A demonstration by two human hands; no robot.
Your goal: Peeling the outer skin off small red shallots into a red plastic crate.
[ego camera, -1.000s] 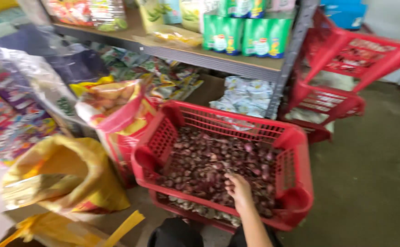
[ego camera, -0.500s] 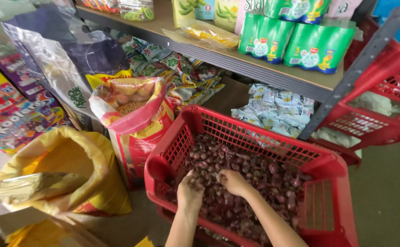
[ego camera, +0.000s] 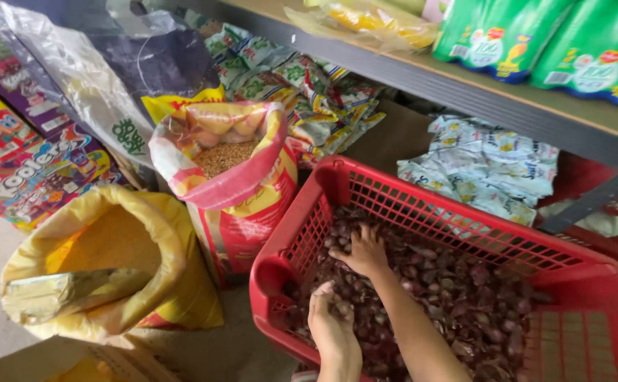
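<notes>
Left hand [ego camera: 331, 318] cupped, fingers curled around few shallots [ego camera: 464, 297] near front-left corner of red plastic basket [ego camera: 422, 198]. Right hand [ego camera: 363, 252] spread palm-down, fingers dug into heap further back, near left wall; cannot tell whether it grasps any. Shallots (dark purple, loose skins) fill basket floor, beneath and right of both hands. Left of basket: open red-and-yellow sack of grain [ego camera: 232, 170]. Further left: yellow sack of yellow meal [ego camera: 111, 262].

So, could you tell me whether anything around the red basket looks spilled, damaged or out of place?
Nothing stands out. Both hands, left hand and right hand, are in the shallots inside the intact red basket; the two open sacks stand upright, unspilled.
</notes>
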